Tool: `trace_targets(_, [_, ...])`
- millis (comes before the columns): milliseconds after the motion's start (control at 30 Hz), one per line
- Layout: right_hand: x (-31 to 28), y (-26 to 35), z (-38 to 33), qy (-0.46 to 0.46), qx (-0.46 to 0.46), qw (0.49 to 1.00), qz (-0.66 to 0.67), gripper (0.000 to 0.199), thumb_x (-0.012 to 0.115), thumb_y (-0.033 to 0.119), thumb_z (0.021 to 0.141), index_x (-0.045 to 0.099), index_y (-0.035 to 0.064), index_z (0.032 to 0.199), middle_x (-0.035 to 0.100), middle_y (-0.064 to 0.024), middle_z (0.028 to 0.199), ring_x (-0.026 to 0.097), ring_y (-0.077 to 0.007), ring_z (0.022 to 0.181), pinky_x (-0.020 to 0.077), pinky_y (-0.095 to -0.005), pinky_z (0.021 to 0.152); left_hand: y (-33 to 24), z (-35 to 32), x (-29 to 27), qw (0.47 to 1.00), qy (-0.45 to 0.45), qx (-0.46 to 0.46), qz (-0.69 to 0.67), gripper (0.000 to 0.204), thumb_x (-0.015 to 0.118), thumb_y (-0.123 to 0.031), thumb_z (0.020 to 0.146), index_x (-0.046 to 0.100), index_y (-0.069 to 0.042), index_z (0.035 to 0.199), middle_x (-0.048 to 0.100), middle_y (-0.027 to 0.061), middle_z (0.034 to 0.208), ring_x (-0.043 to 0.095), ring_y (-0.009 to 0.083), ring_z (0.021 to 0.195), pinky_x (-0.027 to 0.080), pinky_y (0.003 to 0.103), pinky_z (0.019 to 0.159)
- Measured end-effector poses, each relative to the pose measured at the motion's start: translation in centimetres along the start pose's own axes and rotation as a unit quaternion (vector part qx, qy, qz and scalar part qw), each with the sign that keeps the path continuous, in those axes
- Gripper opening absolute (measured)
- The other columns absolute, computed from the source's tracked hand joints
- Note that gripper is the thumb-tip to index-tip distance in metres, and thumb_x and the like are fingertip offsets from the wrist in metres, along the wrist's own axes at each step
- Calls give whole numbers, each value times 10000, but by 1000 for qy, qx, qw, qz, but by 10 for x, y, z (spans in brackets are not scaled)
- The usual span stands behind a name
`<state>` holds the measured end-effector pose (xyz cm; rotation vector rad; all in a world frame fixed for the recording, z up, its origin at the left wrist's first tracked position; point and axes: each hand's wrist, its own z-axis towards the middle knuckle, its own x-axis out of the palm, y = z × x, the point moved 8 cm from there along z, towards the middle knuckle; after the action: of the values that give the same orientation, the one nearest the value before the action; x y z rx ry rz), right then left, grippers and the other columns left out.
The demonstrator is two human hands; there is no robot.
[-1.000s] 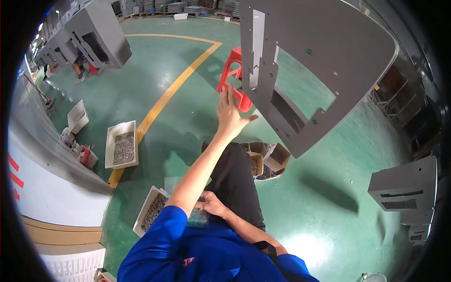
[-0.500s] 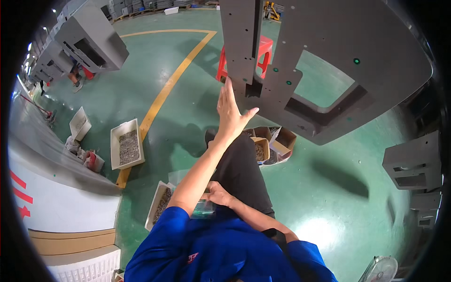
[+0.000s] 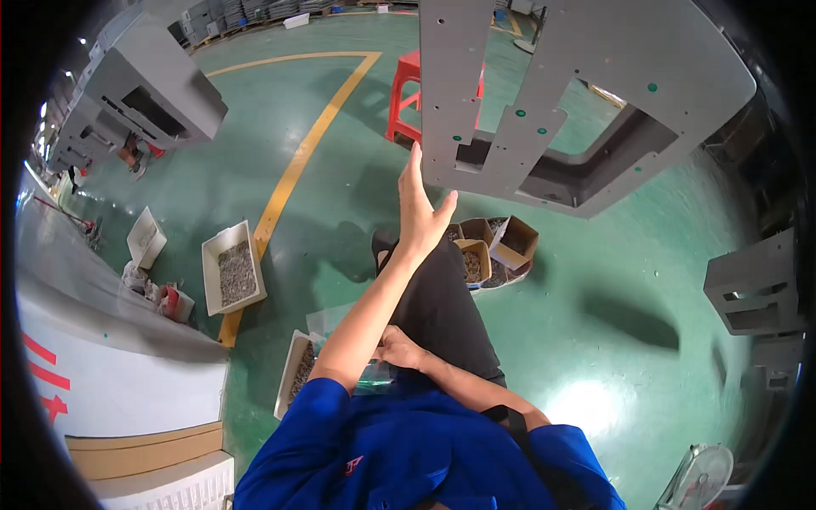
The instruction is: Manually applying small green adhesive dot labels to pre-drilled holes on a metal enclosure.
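My left hand (image 3: pixel 422 214) reaches up with its fingers stretched out and the thumb apart. Its fingertips are at the lower left corner of a large hanging grey metal panel (image 3: pixel 501 174); whether they touch it I cannot tell. The panel has cut-outs, small holes and several green round spots. Low by my lap, my right hand (image 3: pixel 403 349) has its fingers curled, partly hidden behind my left forearm. Beside it lies a clear plastic bag (image 3: pixel 374 381) with something green in it. What the right fingers hold is hidden.
Cardboard boxes of small parts (image 3: pixel 514 242) stand beyond my knee. White bins of small parts (image 3: pixel 255 293) are on the floor at left. A red stool (image 3: pixel 399 123) stands behind the panel. More grey housings hang at left (image 3: pixel 170 76) and right (image 3: pixel 752 280).
The hanging panel has shifted and turned a little, and its lower edge sits higher in view. My left hand stays stretched out at its corner. My right hand has barely moved.
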<state>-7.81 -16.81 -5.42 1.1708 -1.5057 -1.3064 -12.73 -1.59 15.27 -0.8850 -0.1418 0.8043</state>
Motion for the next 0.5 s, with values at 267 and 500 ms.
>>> trace_targets(267, [-2,2,-6,-26,-89,985,148,402,685,29,798,531,9,1169,571,-83,1151,528,-163,1045,478,-324,832,-1,-21,27,1000,27,7,-8,858,641,-46,786,129,-52,1475,190,188,1511,221,319,1390,206,421,1129])
trace_targets(500, [-5,-4,-4,-50,-78,995,46,319,689,150,814,564,-1,1065,586,-117,1059,519,-207,1010,440,-389,852,11,-47,49,992,76,46,89,851,653,21,732,199,-33,1450,135,224,1515,203,387,1383,240,447,1113])
